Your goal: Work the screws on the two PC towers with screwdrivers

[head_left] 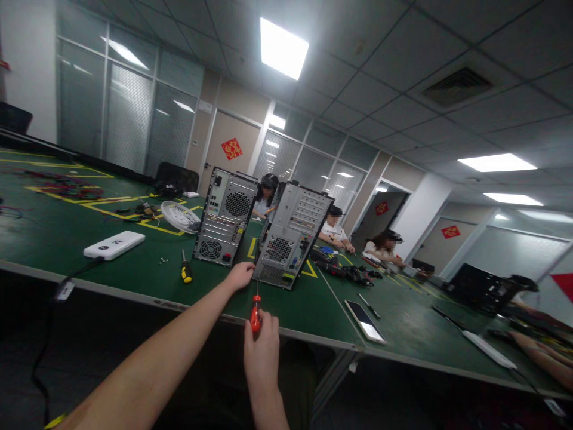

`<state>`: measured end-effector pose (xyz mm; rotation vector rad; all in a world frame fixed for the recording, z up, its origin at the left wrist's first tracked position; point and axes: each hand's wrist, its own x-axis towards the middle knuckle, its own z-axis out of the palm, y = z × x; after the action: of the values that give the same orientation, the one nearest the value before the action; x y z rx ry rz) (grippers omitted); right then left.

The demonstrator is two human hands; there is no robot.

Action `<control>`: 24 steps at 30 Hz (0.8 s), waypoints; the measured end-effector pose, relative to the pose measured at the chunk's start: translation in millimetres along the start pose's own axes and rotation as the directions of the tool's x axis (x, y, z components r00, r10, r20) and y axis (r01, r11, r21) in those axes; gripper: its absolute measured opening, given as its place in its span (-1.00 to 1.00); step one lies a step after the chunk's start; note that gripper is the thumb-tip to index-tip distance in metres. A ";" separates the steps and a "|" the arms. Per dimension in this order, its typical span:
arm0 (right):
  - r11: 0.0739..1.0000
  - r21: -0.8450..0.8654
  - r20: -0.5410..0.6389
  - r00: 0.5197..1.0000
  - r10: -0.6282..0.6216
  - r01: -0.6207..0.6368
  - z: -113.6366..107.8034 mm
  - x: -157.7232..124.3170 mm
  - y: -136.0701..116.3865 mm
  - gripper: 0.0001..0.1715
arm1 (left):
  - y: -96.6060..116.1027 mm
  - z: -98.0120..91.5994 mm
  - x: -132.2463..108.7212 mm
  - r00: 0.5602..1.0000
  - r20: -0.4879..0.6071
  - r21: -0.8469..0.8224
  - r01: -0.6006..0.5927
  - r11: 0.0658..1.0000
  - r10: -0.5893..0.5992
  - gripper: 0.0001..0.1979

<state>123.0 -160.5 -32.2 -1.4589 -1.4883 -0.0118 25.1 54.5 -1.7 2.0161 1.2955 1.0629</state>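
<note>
Two computer cases stand upright on the green table, their rear sides facing me. My left hand point(242, 275) reaches to the lower left corner of the right computer case point(290, 239), its fingers bent against that edge; the fingertips are partly hidden. In my right hand point(263, 340) is a red-handled screwdriver point(255, 315), gripped by the handle. Its shaft points up and away, the tip close to the case's bottom left corner; whether it touches a screw cannot be made out. The left computer case point(224, 218) stands just beyond my left hand.
A yellow-and-black screwdriver point(185, 269) and several small screws point(163, 261) lie left, near a white power bank point(114, 245) with a cable and a white dish point(179, 216). To the right are a phone point(365, 321) and bundled black cables point(353, 272). Other people sit around the table.
</note>
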 end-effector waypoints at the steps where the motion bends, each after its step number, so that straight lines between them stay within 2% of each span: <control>1: 1.000 0.001 0.001 1.000 0.004 -0.004 0.3 -0.1 0.5 -0.78 | -0.4 0.3 0.1 1.000 0.000 -0.004 -0.001 1.000 0.001 -0.65; 11: 1.000 0.000 0.003 1.000 0.009 -0.009 2.0 -0.1 3.5 -0.84 | -7.6 3.8 3.1 1.000 0.007 -0.063 0.000 0.998 0.001 -0.65; 24: 0.998 -0.067 0.076 0.997 0.014 -0.008 1.1 -0.3 6.0 -0.85 | -1.5 0.7 1.0 1.000 0.011 -0.012 0.012 1.000 -0.012 -0.64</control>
<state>126.8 -158.4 -36.5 -1.5361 -1.5547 0.0010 25.2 56.0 -2.8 2.0001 1.2907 1.0501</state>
